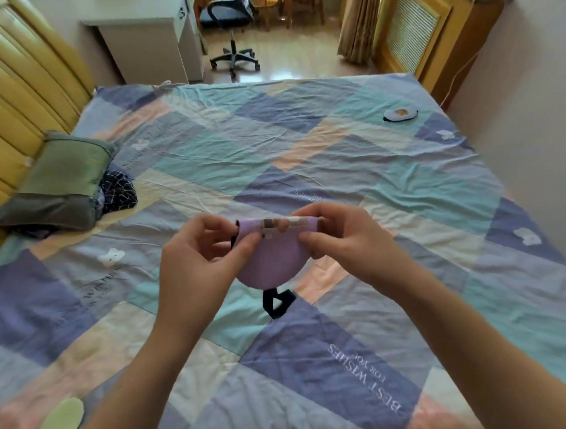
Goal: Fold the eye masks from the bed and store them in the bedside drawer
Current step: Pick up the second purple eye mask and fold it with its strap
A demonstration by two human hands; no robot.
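A purple eye mask (pixel 271 258) is held up over the bed (pixel 338 163) by two bare hands. Its left top corner is pinched by the left hand (pixel 207 253), with the thumb in front and the fingers behind. Its right top corner is pinched by the right hand (pixel 340 240) in the same way. The hands are kept a little apart, with the mask stretched between them. The top edge of the mask is rolled or folded over, and a small picture can be seen along that fold. The black strap (pixel 278 303) of the mask is left hanging down below it, just over the quilt.

Two more eye masks are lying on the bed. A dark one with a white and orange patch (pixel 400 114) is seen far away, near the right edge. A pale green one (pixel 57 427) is seen close by, at the bottom left corner.

A green pillow (pixel 61 183) is set against the yellow headboard (pixel 5 99) on the left, with a dark checked cloth (pixel 117 192) tucked beside it. An office chair (pixel 230 27) is seen on the floor past the bed.
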